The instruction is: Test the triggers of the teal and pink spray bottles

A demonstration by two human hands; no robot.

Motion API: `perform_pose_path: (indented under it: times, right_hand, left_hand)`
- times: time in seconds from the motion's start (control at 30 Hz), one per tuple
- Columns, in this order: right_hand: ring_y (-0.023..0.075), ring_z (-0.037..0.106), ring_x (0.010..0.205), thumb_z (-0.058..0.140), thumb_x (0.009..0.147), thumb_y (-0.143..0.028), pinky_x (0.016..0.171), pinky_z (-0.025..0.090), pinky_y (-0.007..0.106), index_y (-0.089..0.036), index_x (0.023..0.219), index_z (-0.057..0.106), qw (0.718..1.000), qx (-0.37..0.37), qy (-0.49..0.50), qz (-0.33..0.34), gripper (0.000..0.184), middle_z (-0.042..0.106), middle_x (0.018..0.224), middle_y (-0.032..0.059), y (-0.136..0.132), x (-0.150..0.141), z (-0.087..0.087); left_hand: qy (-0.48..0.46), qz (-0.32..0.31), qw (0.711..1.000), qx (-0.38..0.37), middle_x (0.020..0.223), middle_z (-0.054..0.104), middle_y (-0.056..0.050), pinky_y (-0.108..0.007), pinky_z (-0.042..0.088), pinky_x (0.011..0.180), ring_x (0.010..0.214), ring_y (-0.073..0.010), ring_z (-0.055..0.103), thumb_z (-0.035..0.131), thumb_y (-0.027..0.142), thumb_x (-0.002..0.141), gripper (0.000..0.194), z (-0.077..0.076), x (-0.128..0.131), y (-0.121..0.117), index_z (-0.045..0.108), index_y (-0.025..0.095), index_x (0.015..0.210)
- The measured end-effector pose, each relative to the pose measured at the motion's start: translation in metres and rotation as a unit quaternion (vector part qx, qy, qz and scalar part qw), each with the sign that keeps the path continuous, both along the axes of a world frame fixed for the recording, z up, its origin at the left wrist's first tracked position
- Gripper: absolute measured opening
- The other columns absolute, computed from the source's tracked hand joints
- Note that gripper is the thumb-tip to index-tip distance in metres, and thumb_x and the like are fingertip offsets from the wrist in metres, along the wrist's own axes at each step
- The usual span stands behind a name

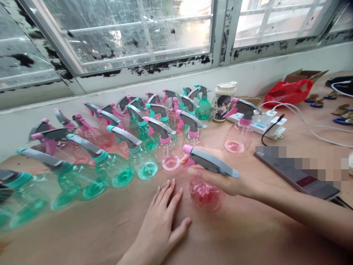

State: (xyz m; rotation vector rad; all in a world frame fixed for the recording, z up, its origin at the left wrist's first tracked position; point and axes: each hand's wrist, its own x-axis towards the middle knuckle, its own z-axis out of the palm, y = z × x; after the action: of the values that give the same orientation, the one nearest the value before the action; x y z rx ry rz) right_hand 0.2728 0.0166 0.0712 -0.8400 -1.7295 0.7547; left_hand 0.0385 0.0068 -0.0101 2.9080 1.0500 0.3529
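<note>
My right hand [217, 180] is wrapped round the neck of a pink spray bottle [205, 195], with fingers at its pink trigger. The bottle's grey sprayer head points to the left, and its round base is close to the tabletop; whether it touches is unclear. Beside it, my left hand [162, 215] lies flat on the table, fingers spread, holding nothing. Just beyond the hands stands another pink spray bottle [168, 156]. A green spray bottle [146, 167] is to the left of that one. A separate pink spray bottle [237, 136] stands further back on the right.
Several more green and pink spray bottles crowd the table's left side below the window [132, 33]. At the back are a printed cup [221, 101], a white power strip [266, 127] with cables and a red plastic bag [288, 94]. A phone [295, 173] lies at right.
</note>
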Motion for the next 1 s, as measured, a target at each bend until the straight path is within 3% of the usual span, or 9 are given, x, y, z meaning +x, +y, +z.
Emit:
perform_pose_path:
  times: [0.13,0.37,0.53,1.0]
  right_hand:
    - [0.0185,0.067,0.086,0.06,0.087,-0.026,0.074,0.058,0.033,-0.021,0.1,0.06,1.0,-0.012,0.019,0.014,0.014,0.067,0.096,0.0044,-0.0009,-0.0001,-0.0047]
    - [0.0202,0.068,0.089,0.062,0.086,-0.027,0.08,0.059,0.036,-0.021,0.107,0.062,1.0,-0.002,0.012,0.016,0.022,0.068,0.1,0.0054,-0.0003,0.0017,-0.0086]
    - [0.0228,0.067,0.102,0.057,0.089,-0.03,0.086,0.058,0.038,-0.022,0.111,0.063,1.0,0.001,-0.011,0.024,0.024,0.069,0.11,0.0064,-0.0006,0.002,-0.0061]
    - [0.0203,0.066,0.095,0.054,0.085,-0.017,0.086,0.055,0.037,-0.022,0.103,0.062,1.0,0.017,-0.006,0.005,0.02,0.068,0.102,0.0048,0.0003,0.0023,-0.0085]
  left_hand:
    - [-0.013,0.001,1.0,-0.003,0.155,0.036,-0.015,-0.058,0.039,0.11,0.141,-0.0355,0.037,0.053,0.045,0.093,0.057,-0.0021,-0.0005,0.0002,0.044,0.019,0.143]
    - [0.002,-0.001,1.0,0.009,0.155,0.037,-0.016,-0.058,0.041,0.109,0.14,-0.0352,0.038,0.052,0.045,0.094,0.058,-0.0005,-0.0006,0.0008,0.043,0.018,0.144]
    - [-0.005,0.004,1.0,-0.005,0.155,0.037,-0.014,-0.056,0.039,0.11,0.141,-0.0346,0.038,0.052,0.046,0.094,0.057,0.0009,-0.0006,0.0001,0.045,0.02,0.144]
    - [0.013,0.008,1.0,-0.009,0.156,0.035,-0.016,-0.06,0.038,0.109,0.142,-0.0357,0.035,0.051,0.047,0.094,0.058,0.0013,-0.0007,-0.0008,0.043,0.018,0.145]
